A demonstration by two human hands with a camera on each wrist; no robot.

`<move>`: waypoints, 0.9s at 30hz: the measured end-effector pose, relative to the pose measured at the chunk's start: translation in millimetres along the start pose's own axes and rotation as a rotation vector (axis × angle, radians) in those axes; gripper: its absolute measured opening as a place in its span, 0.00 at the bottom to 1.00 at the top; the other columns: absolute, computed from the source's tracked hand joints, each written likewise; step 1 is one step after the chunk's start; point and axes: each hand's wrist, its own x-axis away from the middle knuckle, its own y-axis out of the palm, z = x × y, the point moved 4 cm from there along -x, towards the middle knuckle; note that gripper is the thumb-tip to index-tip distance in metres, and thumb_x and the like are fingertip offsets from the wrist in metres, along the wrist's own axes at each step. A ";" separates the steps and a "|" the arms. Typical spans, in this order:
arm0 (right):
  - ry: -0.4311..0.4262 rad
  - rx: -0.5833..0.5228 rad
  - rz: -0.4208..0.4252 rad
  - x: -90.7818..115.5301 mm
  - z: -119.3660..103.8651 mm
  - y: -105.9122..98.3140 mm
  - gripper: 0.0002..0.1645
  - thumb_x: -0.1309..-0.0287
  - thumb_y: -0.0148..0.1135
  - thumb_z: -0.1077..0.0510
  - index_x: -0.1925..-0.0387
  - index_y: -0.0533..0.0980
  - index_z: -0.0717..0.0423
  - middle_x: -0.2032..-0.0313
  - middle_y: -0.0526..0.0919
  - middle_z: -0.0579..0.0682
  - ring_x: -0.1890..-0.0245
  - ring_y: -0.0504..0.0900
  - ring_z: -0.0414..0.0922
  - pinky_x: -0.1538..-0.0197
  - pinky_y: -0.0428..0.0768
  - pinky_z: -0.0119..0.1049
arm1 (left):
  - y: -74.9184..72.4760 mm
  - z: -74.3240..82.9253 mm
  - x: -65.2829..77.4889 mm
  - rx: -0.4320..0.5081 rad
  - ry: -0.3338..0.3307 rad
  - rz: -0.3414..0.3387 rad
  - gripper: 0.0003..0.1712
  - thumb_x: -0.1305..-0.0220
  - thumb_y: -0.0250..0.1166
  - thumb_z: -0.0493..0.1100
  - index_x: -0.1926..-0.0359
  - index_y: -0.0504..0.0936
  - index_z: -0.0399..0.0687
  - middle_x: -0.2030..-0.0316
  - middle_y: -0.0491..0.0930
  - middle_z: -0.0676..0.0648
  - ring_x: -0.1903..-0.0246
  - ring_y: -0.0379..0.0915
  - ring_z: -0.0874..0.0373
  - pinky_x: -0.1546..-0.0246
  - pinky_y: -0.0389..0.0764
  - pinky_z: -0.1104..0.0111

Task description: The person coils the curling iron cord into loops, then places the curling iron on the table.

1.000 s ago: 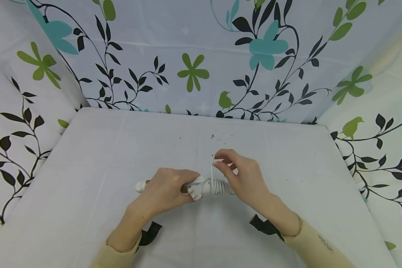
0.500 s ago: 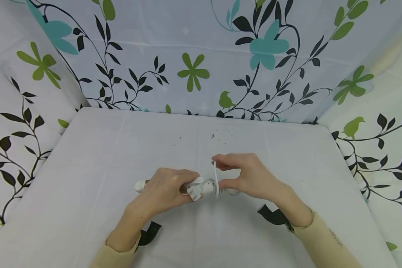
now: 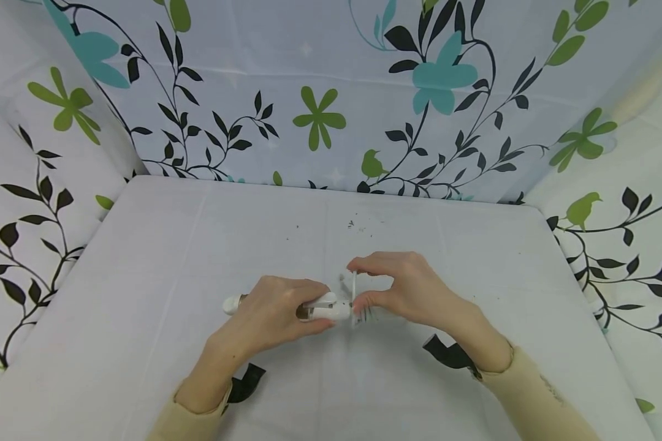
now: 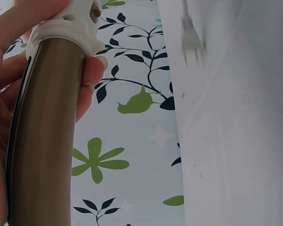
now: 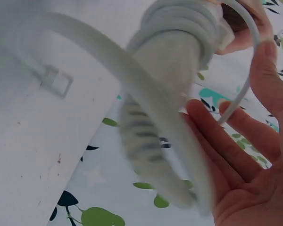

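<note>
My left hand grips a curling iron across its middle; the left wrist view shows its brown barrel and white collar. To its right, my right hand holds a strand of the white power cord at the fingertips and thumb, which stand apart. Coils of cord circle the white handle in the right wrist view, and a loose loop swings blurred in front. The plug dangles over the table, prongs showing. In the head view the right hand hides much of the handle.
A white table lies under both hands, with small dark specks beyond them. Leaf-patterned curtains stand at the back and sides. Black straps stick out near both wrists.
The right hand has gone from a pinch above the handle to a wider hold on the cord. The plug end has swung away from beside the left hand, which stays put.
</note>
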 end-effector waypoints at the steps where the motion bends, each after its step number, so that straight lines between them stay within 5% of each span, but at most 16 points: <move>1: 0.011 0.025 0.025 -0.6 1.2 1.3 0.30 0.62 0.72 0.39 0.54 0.79 0.46 0.62 0.82 0.36 0.60 0.80 0.33 0.58 0.78 0.30 | -0.3 0.4 0.0 0.009 0.001 0.001 0.16 0.51 0.72 0.54 0.64 0.81 0.55 0.78 0.71 0.64 0.82 0.61 0.72 0.81 0.63 0.79; 7: 0.111 0.035 0.058 -2.3 12.3 4.3 0.17 0.58 0.70 0.41 0.67 0.80 0.44 0.76 0.74 0.34 0.73 0.73 0.33 0.69 0.73 0.29 | -5.0 5.5 0.8 0.066 0.042 0.032 0.15 0.50 0.72 0.55 0.65 0.80 0.56 0.78 0.72 0.64 0.81 0.62 0.73 0.80 0.64 0.82; 16: 0.308 -0.304 -0.192 1.6 40.4 4.4 0.08 0.46 0.66 0.52 0.65 0.83 0.49 0.70 0.82 0.40 0.70 0.80 0.39 0.63 0.79 0.35 | -11.4 12.5 0.5 0.096 0.111 0.054 0.15 0.50 0.72 0.53 0.65 0.79 0.53 0.74 0.74 0.64 0.80 0.63 0.74 0.79 0.64 0.85; 27: 0.339 -0.368 -0.130 6.9 48.0 27.3 0.06 0.48 0.68 0.48 0.73 0.84 0.43 0.79 0.80 0.43 0.79 0.73 0.40 0.75 0.71 0.31 | -13.6 23.3 -1.8 0.154 0.167 0.087 0.15 0.49 0.72 0.51 0.62 0.80 0.51 0.70 0.78 0.61 0.79 0.66 0.77 0.77 0.67 0.87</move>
